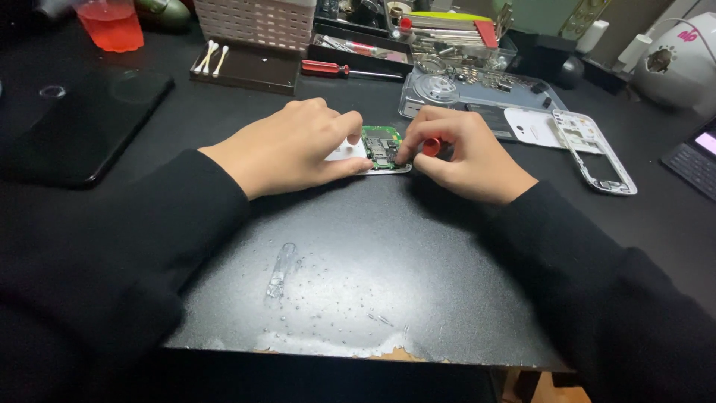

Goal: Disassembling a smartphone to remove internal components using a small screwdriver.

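Head view, read left to right. A red translucent plastic cup (110,22) stands at the far left edge of the black speckled bench (373,261), with a flat black tablet-like slab (74,127) below it and a dark tray of white cotton swabs (246,67) further in. The left hand (291,145), clenched, presses down on the opened white phone body with its exposed green circuit board (382,148), which lies at the bench centre between both hands. The right hand (466,153) pinches a small red-handled tool (431,145) at the board's right edge. Right of it lie a white phone back cover (531,125) and a white phone frame (597,153); a red-handled screwdriver (328,69) rests behind.

Risk, as a judgement: a slip of the tool tip could scratch the board, and a freed small part could roll off among the droplets and the clear plastic scrap (282,269) near the chipped front edge.

Hidden: the tool's tip and the point it touches sit under the fingers; most of the phone body is covered by the left hand; the objects at the far right are cut off.
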